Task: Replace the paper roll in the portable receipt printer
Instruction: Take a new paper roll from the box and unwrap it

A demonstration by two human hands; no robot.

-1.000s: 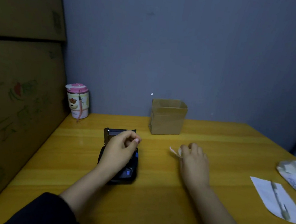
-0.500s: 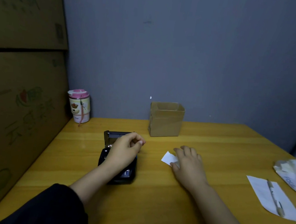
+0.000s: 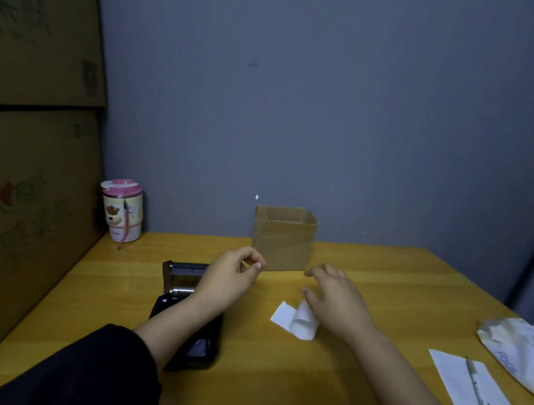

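The black portable receipt printer [image 3: 185,331] lies on the wooden table [image 3: 274,382] with its lid [image 3: 184,272] raised at the far end. My left hand [image 3: 229,280] hovers above the printer's right side, thumb and forefinger pinched together with nothing visible between them. A small white paper roll [image 3: 305,320] lies on the table right of the printer, a short tail [image 3: 282,314] unrolled to its left. My right hand [image 3: 336,298] is just above and right of the roll, fingers spread and curved; the thumb is near the roll's far end.
A small open cardboard box [image 3: 283,241] stands behind the hands. A pink-lidded cup [image 3: 122,211] is at the back left. Large cardboard boxes [image 3: 26,185] wall the left side. At the right lie a white sheet [image 3: 457,380] with a pen [image 3: 479,397] and a crumpled bag [image 3: 525,354].
My left hand lifted off the printer and moved right. My right hand came off the paper, and the roll with its tail now shows on the table.
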